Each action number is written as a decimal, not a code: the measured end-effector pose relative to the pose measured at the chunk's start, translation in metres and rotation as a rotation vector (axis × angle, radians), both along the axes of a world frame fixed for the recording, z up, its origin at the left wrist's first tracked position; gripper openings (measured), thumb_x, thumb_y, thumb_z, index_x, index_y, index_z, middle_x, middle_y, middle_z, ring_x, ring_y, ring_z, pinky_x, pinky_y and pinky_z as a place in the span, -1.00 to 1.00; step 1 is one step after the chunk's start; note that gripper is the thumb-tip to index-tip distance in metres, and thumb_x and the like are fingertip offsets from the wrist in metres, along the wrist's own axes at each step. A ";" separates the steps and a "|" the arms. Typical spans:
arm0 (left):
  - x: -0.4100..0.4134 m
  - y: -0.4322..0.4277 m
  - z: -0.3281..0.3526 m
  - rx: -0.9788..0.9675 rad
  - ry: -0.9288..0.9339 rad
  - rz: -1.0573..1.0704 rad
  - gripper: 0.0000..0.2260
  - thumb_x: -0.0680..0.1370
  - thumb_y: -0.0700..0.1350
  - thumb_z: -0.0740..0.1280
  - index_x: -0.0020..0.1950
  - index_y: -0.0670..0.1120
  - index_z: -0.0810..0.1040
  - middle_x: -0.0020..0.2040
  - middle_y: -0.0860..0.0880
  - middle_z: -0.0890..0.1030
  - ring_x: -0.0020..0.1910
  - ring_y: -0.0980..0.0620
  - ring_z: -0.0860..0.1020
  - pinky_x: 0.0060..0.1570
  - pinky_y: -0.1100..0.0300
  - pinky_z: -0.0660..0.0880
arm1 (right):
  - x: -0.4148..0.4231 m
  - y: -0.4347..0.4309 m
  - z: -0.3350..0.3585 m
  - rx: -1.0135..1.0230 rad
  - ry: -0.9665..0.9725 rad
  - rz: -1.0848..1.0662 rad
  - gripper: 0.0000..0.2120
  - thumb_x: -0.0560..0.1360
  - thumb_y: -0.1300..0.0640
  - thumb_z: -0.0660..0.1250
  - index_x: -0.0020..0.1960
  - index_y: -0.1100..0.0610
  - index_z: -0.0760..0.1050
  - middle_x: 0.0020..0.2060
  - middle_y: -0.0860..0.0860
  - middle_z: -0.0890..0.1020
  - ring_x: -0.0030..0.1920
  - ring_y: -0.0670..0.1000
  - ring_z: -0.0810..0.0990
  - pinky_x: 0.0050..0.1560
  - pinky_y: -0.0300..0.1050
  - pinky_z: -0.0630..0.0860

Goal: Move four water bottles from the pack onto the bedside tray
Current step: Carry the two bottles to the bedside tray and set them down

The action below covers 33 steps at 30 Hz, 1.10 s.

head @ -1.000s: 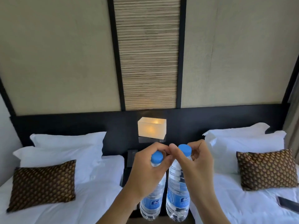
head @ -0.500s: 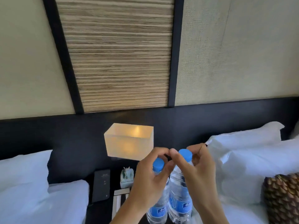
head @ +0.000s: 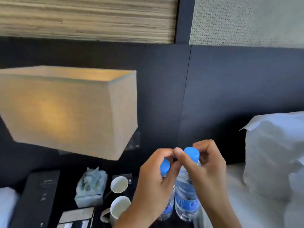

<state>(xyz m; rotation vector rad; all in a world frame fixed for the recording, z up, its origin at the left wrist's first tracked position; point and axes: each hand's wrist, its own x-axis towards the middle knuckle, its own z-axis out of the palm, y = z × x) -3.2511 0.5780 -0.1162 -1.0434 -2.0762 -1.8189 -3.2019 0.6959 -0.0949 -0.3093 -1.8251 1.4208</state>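
Observation:
I hold two clear water bottles with blue caps and blue labels upright, side by side, over the dark bedside table. My left hand grips the left water bottle by its neck; only its cap and a strip of label show past my fingers. My right hand grips the neck of the right water bottle, whose cap stands a little higher. My thumbs touch between the caps. The pack is out of view. I cannot pick out a tray for certain.
A lit box-shaped lamp hangs over the table's left half. Below it stand a pale stone figurine, two white cups, a black box and sachets. White pillows lie on the right.
The view has closed in on the bedside table and lamp, which now look much bigger. Both hands keep the same grip on the bottles, which stay low and centre-right in the view.

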 end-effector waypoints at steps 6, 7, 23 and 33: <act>-0.082 0.026 -0.113 -0.008 0.072 0.054 -0.94 0.57 0.05 0.37 0.00 0.11 0.58 -0.18 0.29 0.64 -0.23 0.26 0.60 -0.19 0.46 0.46 | -0.093 0.027 -0.127 -0.037 0.140 0.083 -0.61 0.41 0.04 0.58 -0.12 0.26 0.44 -0.24 0.20 0.59 -0.29 -0.02 0.52 -0.26 -0.10 0.55; -0.094 0.028 -0.128 -0.019 0.081 0.058 -0.96 0.59 0.01 0.38 0.01 0.08 0.58 -0.19 0.30 0.64 -0.24 0.27 0.60 -0.20 0.46 0.46 | -0.106 0.030 -0.143 -0.045 0.150 0.092 -0.60 0.42 0.03 0.58 -0.12 0.26 0.44 -0.23 0.22 0.59 -0.28 0.00 0.52 -0.25 -0.08 0.56; -0.204 0.037 -0.209 -0.118 0.172 0.163 -0.84 0.64 -0.10 0.38 0.17 0.01 0.46 -0.12 0.05 0.58 -0.30 0.14 0.54 -0.27 0.37 0.48 | -0.201 0.040 -0.235 -0.073 0.172 0.071 -0.53 0.40 -0.09 0.56 -0.06 0.25 0.43 -0.17 0.20 0.61 -0.26 0.00 0.52 -0.14 0.05 0.60; -0.207 0.028 -0.218 -0.251 0.165 0.198 -0.73 0.63 0.06 0.33 0.22 0.06 0.29 0.15 -0.06 0.46 -0.05 0.10 0.50 -0.10 0.31 0.44 | -0.195 0.057 -0.255 0.288 0.071 0.169 -0.85 0.57 -0.16 0.31 0.01 -0.17 0.37 -0.03 -0.06 0.61 -0.08 -0.11 0.61 -0.14 -0.31 0.53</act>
